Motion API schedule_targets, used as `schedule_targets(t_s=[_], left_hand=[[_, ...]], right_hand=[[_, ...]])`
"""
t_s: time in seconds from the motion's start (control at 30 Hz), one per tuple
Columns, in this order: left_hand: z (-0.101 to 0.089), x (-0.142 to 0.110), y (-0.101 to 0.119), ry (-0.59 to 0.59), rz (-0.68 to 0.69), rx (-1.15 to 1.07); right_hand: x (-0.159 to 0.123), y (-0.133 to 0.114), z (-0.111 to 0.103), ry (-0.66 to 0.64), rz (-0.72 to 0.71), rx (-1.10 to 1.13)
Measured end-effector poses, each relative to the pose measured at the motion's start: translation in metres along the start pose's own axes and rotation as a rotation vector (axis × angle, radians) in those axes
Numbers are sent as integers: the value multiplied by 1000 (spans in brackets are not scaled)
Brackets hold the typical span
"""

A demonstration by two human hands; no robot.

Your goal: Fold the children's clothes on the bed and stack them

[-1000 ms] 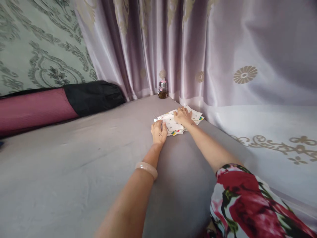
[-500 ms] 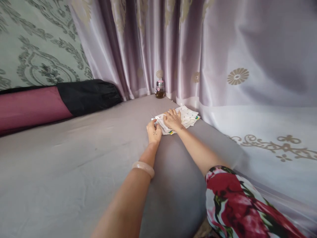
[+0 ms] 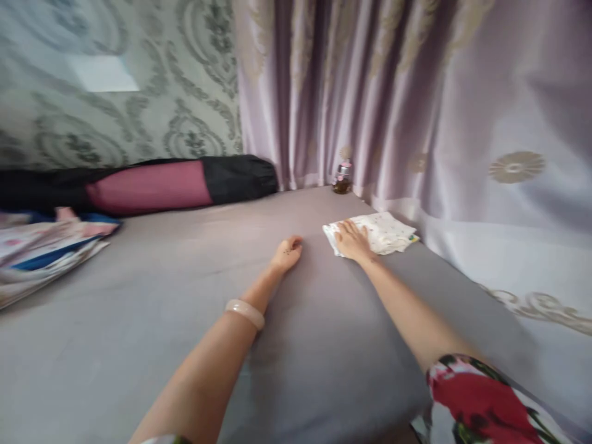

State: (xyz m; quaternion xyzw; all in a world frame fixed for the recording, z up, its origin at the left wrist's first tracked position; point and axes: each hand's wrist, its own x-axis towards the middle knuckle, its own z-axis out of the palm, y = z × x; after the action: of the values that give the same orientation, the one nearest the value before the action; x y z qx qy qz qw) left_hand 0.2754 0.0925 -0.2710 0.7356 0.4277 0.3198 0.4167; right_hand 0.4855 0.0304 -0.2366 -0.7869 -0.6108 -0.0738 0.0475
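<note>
A small stack of folded white printed cloths (image 3: 386, 234) lies near the bed's far right corner, with a bit of green and yellow at its right edge. On its left end my right hand (image 3: 354, 239) rests flat, fingers spread, palm down. To the left of the stack and apart from it, my left hand (image 3: 288, 253) is just over the grey sheet, its fingers curled in and nothing visible in them. A pale bangle (image 3: 245, 313) circles my left wrist.
The grey bed sheet (image 3: 185, 333) spreads below. A jar with a metal lid (image 3: 342, 179) stands at the far corner by the lilac curtain (image 3: 398, 123). Along the patterned wall lies a long pink and black roll (image 3: 152, 187). Folded clothes (image 3: 50, 243) are piled at the left.
My right hand has slid leftward across the cloths to their left end. My left hand has let go of the stack and moved left. The view has turned left, showing the pile of clothes.
</note>
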Motion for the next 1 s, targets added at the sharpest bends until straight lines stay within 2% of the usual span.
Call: schedule_targets(t_s=[0.1,0.17,0.27,0.33,0.43,0.57,0.67,0.77,0.83,0.93,1.0], left_hand=[[-30,-14,-8,-48,-17,22],[-51,-20,-16,-42,-74,-5],[-84,-26,-32,39,-229,-198],[-102,-30,-42,99,-281,-275],[-122,-36,-51,156,-308,-349],[-141,-45,-55,143,-338,-443],[-164,-56,-56,91,-374,-472],[-200,-73,-59,66,-419,-459],[-230,-87,-64,105,-441,-430],[-279,-107,-75,270,-456,-353],[-311,-121,-85,421,-464,-283]], right_hand=[[1,3,6,47,-27,-9],[10,7,9,28,-43,18],[25,1,13,19,-2,11],[27,-16,16,59,24,-31],[16,-63,20,70,-73,-36],[-7,-144,25,-109,-134,54],[-19,-201,23,-192,-198,102],[-31,-247,15,-234,-299,126],[-40,-272,9,-263,-350,144],[-55,-299,4,-284,-381,171],[-63,-309,3,-247,-395,171]])
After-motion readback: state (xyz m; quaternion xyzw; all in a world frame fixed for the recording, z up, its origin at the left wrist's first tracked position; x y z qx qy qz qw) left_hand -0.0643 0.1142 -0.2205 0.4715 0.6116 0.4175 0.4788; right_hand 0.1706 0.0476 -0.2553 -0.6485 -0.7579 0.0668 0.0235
